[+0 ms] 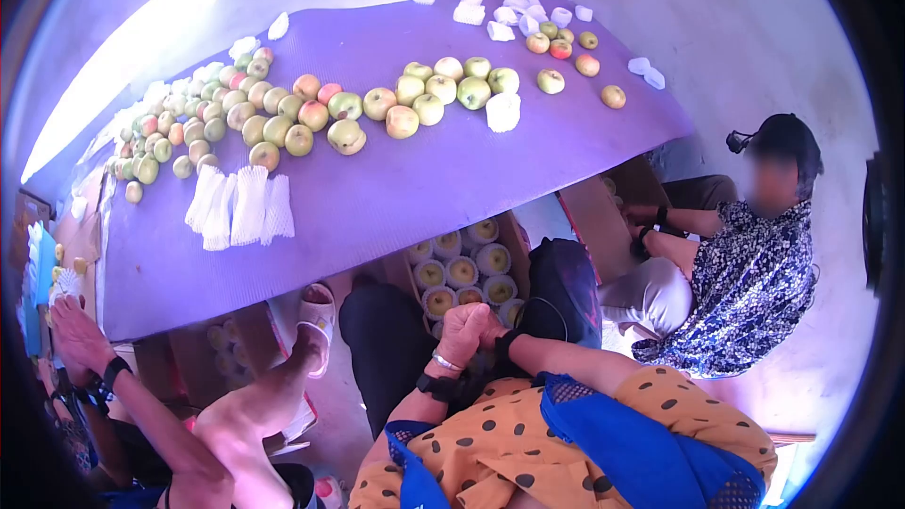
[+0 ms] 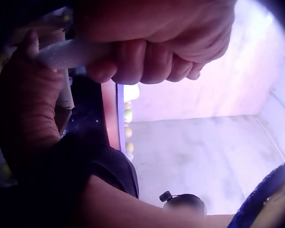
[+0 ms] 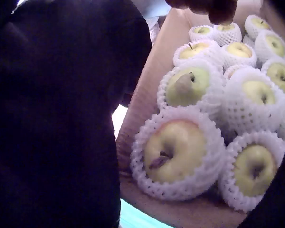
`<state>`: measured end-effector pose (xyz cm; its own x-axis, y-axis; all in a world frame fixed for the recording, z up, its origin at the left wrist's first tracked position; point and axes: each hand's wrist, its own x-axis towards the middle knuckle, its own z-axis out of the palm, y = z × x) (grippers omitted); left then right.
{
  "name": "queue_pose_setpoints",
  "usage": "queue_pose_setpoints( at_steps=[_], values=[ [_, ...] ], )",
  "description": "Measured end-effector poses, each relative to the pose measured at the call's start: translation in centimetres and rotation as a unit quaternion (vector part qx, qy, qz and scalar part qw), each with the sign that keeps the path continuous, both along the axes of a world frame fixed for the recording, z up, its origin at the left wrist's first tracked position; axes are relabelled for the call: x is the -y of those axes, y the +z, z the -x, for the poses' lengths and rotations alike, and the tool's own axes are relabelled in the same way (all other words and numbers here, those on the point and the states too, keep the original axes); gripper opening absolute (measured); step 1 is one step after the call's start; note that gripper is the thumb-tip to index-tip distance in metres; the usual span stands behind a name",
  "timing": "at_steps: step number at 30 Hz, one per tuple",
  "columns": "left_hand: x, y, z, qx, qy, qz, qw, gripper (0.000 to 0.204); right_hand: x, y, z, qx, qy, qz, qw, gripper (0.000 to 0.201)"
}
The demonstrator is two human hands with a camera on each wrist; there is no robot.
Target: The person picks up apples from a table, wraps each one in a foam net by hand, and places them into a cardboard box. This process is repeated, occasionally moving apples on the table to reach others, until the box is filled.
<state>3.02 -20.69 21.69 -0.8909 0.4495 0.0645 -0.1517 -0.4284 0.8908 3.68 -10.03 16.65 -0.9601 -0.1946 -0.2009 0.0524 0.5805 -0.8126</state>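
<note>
In the head view my left hand (image 1: 459, 332), with a bracelet at its wrist, meets my right hand (image 1: 491, 328) above a box of apples. Up close in the left wrist view, the left hand's fingers are curled in a row round a whitish foam-like piece (image 2: 66, 53), blurred. Its other end runs into my right hand (image 2: 28, 95), whose thumb stands up beside it. Below lie several apples (image 3: 183, 147) in white foam nets, stems up, packed in the cardboard box (image 3: 145, 102). A few fingertips (image 3: 221, 12) show above the box in the right wrist view.
A purple-covered table (image 1: 377, 198) ahead bears many loose apples (image 1: 346, 137) and foam nets (image 1: 250, 207). One person (image 1: 745, 254) sits at the right by another box (image 1: 603, 226). At the left another person's arm (image 1: 141, 405) reaches toward the table. Boxed apples (image 1: 226, 349) stand beneath.
</note>
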Motion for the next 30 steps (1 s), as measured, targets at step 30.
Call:
queue_pose_setpoints(
  at_steps=[30],
  values=[
    [2.6, -1.1, 3.3, 0.077, 0.038, 0.079, 0.993, 0.016, -2.0, -1.8, 1.8, -0.018, -0.055, -0.114, 0.992, 0.028]
  ],
)
